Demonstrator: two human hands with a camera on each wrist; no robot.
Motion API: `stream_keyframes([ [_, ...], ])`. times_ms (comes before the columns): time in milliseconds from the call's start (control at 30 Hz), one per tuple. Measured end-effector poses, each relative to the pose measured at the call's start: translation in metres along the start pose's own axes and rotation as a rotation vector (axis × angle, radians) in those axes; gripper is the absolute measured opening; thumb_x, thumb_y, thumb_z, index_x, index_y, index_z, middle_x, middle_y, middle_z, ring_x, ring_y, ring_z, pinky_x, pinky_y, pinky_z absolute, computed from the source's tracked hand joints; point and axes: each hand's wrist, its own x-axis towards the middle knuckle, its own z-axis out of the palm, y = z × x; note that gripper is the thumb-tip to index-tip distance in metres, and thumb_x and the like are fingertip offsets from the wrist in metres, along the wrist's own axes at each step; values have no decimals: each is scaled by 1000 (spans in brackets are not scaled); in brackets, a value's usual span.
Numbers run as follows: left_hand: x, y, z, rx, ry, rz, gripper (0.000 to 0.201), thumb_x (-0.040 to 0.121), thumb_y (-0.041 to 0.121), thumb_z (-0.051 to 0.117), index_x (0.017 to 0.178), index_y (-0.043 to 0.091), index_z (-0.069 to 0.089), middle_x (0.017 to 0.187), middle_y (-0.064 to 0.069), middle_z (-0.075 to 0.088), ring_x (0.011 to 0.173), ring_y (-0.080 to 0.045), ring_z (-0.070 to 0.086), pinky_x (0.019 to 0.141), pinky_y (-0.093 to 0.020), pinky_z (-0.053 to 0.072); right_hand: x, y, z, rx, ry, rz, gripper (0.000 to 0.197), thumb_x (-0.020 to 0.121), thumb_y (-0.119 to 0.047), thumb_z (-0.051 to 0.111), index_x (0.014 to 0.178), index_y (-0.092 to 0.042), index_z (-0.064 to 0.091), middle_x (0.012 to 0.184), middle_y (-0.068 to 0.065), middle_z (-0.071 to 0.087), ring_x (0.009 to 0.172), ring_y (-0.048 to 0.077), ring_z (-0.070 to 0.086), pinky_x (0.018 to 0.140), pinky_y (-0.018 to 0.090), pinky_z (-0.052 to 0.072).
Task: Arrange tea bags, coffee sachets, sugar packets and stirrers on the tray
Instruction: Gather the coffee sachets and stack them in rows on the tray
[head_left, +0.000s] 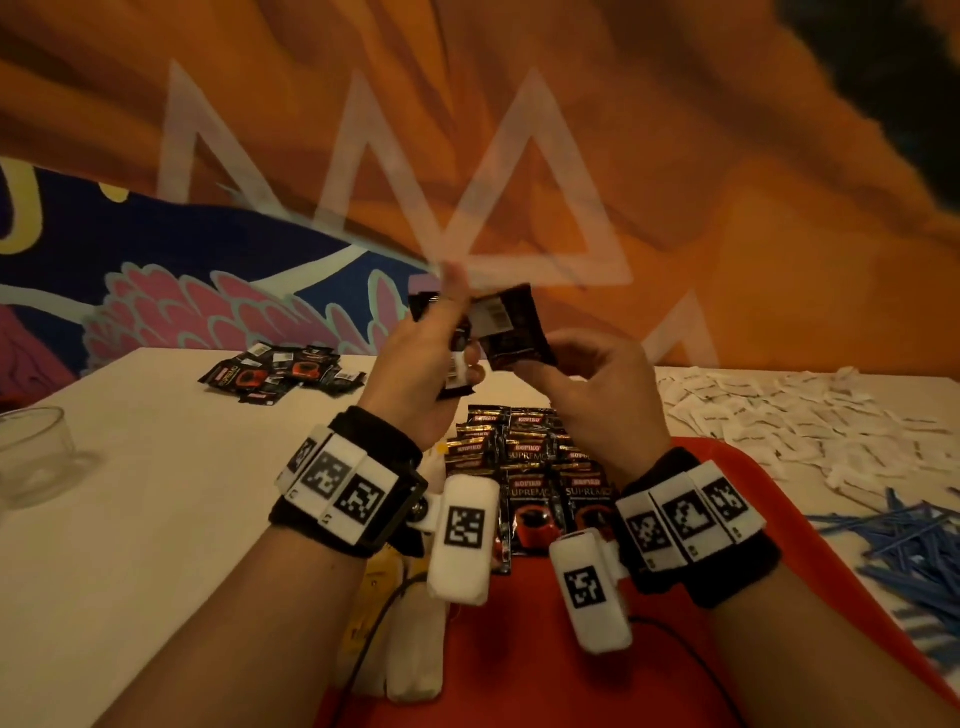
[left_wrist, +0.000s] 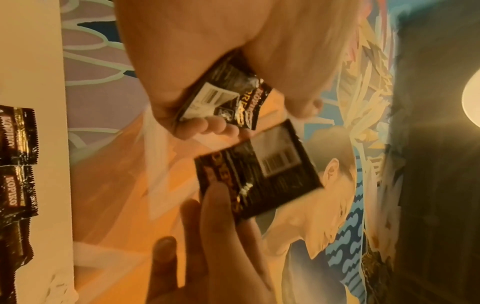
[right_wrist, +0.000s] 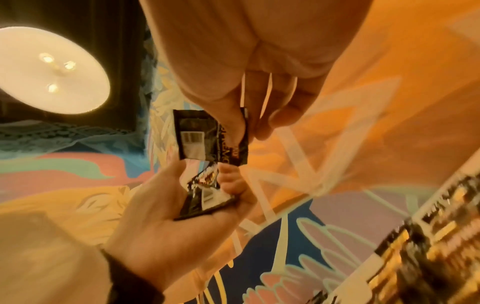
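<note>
Both hands are raised above the table. My left hand grips a small stack of black coffee sachets, thumb over them. My right hand pinches a single black coffee sachet by its lower edge, right beside the left hand's stack; the same sachet shows its barcode side in the right wrist view. Below the hands, rows of coffee sachets lie on the red tray. White sugar packets and blue stirrers lie on the table at the right.
A loose heap of coffee sachets lies at the table's far left. A clear glass bowl stands at the left edge. White and yellow packets lie by the tray's left side. A painted wall rises behind the white table.
</note>
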Motion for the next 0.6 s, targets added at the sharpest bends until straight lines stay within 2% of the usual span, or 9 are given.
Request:
stream_keyframes([
  [67, 4, 2, -8, -63, 8, -72, 74, 86, 76, 38, 98, 8, 65, 85, -6, 64, 62, -13, 51, 56, -24, 36, 3, -3, -6, -16, 50, -60, 23, 81, -12, 78, 83, -33, 73, 81, -17, 72, 76, -3, 64, 65, 11, 48],
  [133, 4, 3, -12, -33, -81, -189, 85, 88, 77, 35, 105, -1, 65, 92, -15, 66, 71, -23, 61, 65, -26, 45, 3, -3, -8, -44, 63, -117, 29, 82, -7, 75, 81, -36, 73, 78, -18, 70, 64, -1, 60, 55, 11, 42],
  [200, -3, 3, -10, 59, -191, -280, 70, 88, 62, 51, 112, -3, 63, 95, -15, 70, 81, -26, 68, 74, -31, 55, 0, -4, -7, -98, 78, -191, 33, 83, -3, 73, 83, -37, 73, 80, -19, 70, 66, 0, 61, 55, 16, 44],
  [233, -7, 3, -7, 82, -230, -295, 54, 87, 48, 58, 109, -1, 63, 87, -11, 71, 75, -21, 69, 67, -29, 56, 0, -4, -7, -123, 85, -224, 35, 82, -2, 72, 84, -37, 73, 83, -20, 70, 74, 2, 64, 59, 20, 48],
  [267, -9, 3, -4, 102, -240, -273, 38, 86, 34, 63, 104, 1, 63, 79, -7, 71, 67, -17, 68, 60, -27, 56, -1, -4, -6, -145, 94, -243, 37, 82, -1, 71, 85, -38, 72, 87, -22, 69, 80, 2, 66, 64, 22, 52],
  [333, -8, 0, -1, 127, -188, -170, 30, 81, 20, 68, 105, 3, 64, 84, -8, 72, 75, -20, 71, 63, -30, 59, -2, -5, -6, -148, 97, -242, 36, 85, 0, 67, 90, -35, 72, 91, -23, 69, 86, 2, 66, 69, 20, 54],
  [400, -5, -2, -2, 122, -106, -44, 42, 77, 19, 70, 114, 1, 64, 101, -15, 74, 92, -28, 72, 74, -36, 60, -2, -5, -8, -20, 84, -160, 29, 90, -2, 63, 99, -30, 68, 94, -17, 69, 90, 4, 66, 67, 23, 55],
  [500, -5, -1, 1, 67, -37, 92, 48, 75, 20, 71, 118, 2, 62, 110, -18, 72, 100, -31, 71, 78, -37, 60, -3, -7, -8, 267, -39, 90, 13, 95, -17, 61, 107, -20, 63, 101, -2, 69, 96, 15, 66, 68, 33, 55],
  [600, -6, -2, 3, 40, -29, 141, 47, 73, 19, 72, 116, 2, 63, 111, -20, 71, 103, -33, 70, 80, -38, 60, -4, -2, -4, 88, -121, 19, 22, 84, -31, 74, 102, -20, 69, 97, -5, 73, 94, 12, 69, 81, 35, 57],
])
